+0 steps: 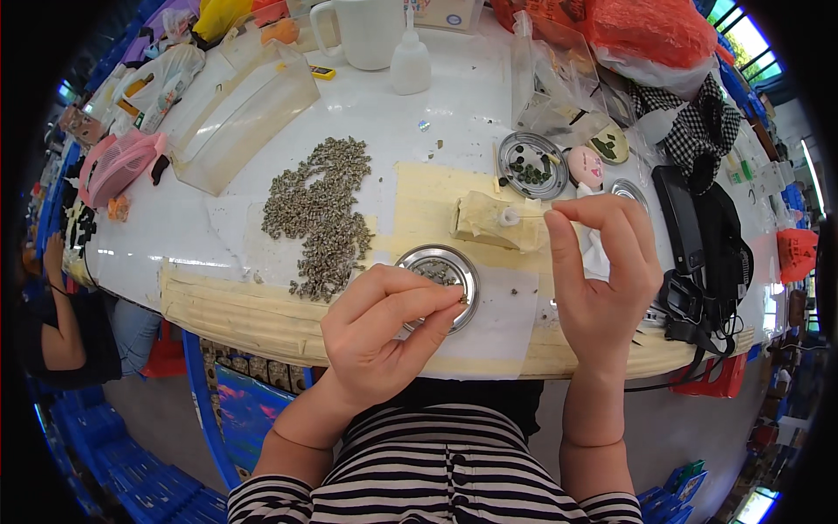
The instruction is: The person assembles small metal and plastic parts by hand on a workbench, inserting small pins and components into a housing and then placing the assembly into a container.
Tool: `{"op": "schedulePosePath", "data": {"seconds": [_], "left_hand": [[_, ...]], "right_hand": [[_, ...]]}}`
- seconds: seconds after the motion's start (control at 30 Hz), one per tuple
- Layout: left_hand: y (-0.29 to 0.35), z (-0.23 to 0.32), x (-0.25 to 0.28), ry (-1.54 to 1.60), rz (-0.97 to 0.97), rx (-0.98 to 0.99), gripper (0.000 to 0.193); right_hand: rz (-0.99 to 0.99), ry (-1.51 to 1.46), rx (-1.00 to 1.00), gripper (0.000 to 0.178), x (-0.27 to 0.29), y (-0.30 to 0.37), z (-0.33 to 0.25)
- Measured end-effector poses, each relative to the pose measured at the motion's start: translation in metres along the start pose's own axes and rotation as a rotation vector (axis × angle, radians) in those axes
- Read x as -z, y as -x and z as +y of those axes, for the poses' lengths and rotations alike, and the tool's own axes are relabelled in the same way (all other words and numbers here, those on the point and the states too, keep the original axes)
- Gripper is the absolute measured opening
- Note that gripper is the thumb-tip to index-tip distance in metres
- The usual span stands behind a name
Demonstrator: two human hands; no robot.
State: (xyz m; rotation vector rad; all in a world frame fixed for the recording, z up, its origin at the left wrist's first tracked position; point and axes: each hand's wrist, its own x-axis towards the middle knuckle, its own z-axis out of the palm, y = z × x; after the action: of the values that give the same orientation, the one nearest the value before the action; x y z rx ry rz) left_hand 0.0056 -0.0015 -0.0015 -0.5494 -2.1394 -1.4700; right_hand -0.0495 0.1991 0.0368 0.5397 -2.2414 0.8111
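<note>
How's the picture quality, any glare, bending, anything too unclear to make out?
In the head view, fisheye distortion curves the pale-yellow taped table edge; the upper-right window is partly washed out; the round silver metal dish gleams; the piece pinched by the bare left hand is too small to identify.

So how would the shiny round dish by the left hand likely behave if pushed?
The dish looks metallic, so it is probably stiff. Its wide, low shape suggests it would slide rather than tip. The loose bits inside would likely shift with a sharp push.
</note>
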Motion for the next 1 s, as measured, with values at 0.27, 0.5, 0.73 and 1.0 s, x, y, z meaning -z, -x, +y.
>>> {"op": "schedulePosePath", "data": {"seconds": [0.27,0.5,0.73,1.0], "left_hand": [[-0.003,-0.001,-0.002,-0.031,0.021,-0.03,0.023],[-0.002,-0.002,-0.003,-0.033,0.035,-0.04,0.024],[-0.002,-0.002,-0.004,-0.03,0.031,-0.036,0.024],[-0.002,-0.001,-0.004,-0.028,0.032,-0.024,0.023]], "right_hand": [[-0.085,-0.907,-0.314,0.015,-0.01,0.038,-0.021],[-0.116,-1.076,-0.368,0.017,-0.018,0.042,-0.027],[-0.13,-1.061,-0.339,0.016,-0.017,0.044,-0.026],[-0.129,-1.053,-0.329,0.015,-0.017,0.044,-0.026]]}}
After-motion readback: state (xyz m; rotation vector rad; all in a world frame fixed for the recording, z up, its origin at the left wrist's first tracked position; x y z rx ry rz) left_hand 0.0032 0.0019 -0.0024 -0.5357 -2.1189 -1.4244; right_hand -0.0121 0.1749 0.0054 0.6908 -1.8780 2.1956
